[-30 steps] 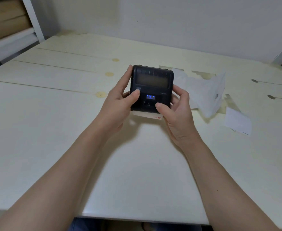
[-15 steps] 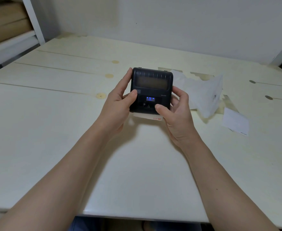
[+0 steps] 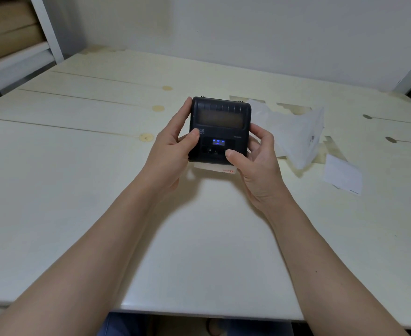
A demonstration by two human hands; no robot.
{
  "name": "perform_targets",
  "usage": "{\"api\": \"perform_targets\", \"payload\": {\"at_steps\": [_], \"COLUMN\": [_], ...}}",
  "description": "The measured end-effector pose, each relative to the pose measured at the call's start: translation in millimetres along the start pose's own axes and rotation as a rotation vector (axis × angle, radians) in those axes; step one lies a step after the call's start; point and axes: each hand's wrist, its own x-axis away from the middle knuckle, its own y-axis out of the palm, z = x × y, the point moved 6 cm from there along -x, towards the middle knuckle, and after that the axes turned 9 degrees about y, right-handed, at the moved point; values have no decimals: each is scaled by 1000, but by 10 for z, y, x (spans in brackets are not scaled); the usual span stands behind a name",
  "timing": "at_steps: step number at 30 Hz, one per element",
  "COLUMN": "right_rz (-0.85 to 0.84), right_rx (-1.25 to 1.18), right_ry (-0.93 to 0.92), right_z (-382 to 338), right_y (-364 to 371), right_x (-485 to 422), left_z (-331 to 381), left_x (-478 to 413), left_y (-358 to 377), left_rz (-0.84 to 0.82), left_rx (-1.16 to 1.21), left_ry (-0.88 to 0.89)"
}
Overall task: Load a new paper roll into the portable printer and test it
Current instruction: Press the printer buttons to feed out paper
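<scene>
Both hands clasp the black printer [image 3: 220, 130] above the table [image 3: 78, 190]: left hand [image 3: 173, 151] on its left side, right hand [image 3: 260, 163] on its right, thumb on the button panel. Paper [image 3: 215, 167] pokes from the near edge; its red marking seems printed. White wrapper [image 3: 294, 132] and slip [image 3: 342, 175] lie right

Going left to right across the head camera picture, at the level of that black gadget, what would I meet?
Left hand → portable printer → right hand → crumpled white wrapper → loose paper slip.
</scene>
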Motion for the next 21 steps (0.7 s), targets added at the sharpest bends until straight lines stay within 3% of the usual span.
{"api": "perform_targets", "payload": {"at_steps": [10,21], "right_rz": [-9,-5], "right_rx": [5,-154], "right_ry": [29,134], "right_z": [7,-33], "right_y": [3,56], "right_x": [1,-11], "left_z": [7,-30], "left_x": [11,-34], "left_y": [0,-74], "left_rz": [-9,30], "left_rx": [-34,-17], "left_ry": [-2,-12]}}
